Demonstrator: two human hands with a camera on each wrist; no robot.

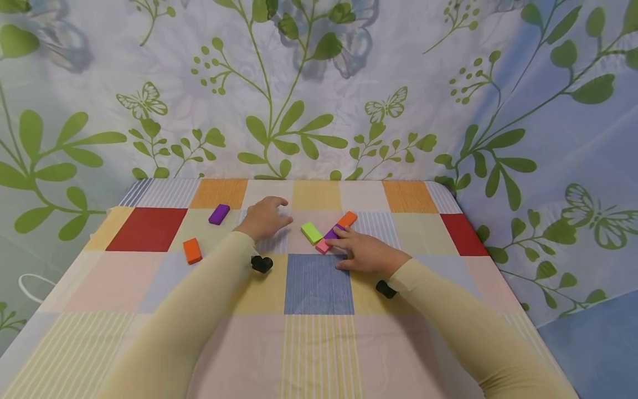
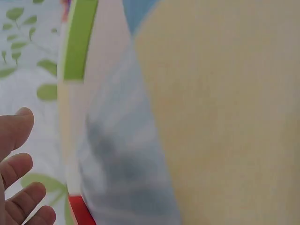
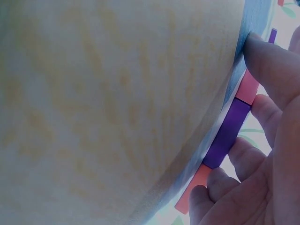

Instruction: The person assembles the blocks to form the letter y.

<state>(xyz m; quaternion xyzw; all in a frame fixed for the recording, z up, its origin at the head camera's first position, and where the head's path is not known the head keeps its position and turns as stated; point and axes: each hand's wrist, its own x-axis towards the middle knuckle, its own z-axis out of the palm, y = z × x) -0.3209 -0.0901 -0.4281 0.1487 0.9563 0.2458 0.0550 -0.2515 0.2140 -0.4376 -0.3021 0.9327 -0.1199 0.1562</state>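
Pink (image 1: 323,246), purple (image 3: 228,133) and orange (image 1: 347,219) blocks lie end to end in a slanting row on the patchwork cloth. My right hand (image 1: 371,252) reaches over that row. In the right wrist view its fingertips touch the side of the row, while the thumb (image 3: 267,70) stands apart near the pink end. A lime green block (image 1: 311,233) lies just left of the row, angled to it. Left of the green block, my left hand (image 1: 264,218) hovers with fingers loosely bent and nothing in them.
Farther left lie a second purple block (image 1: 219,214) and a second orange block (image 1: 191,251). A leaf-patterned curtain (image 1: 299,83) hangs behind the table's back edge and along its right side. Each wrist carries a small black device (image 1: 261,264).
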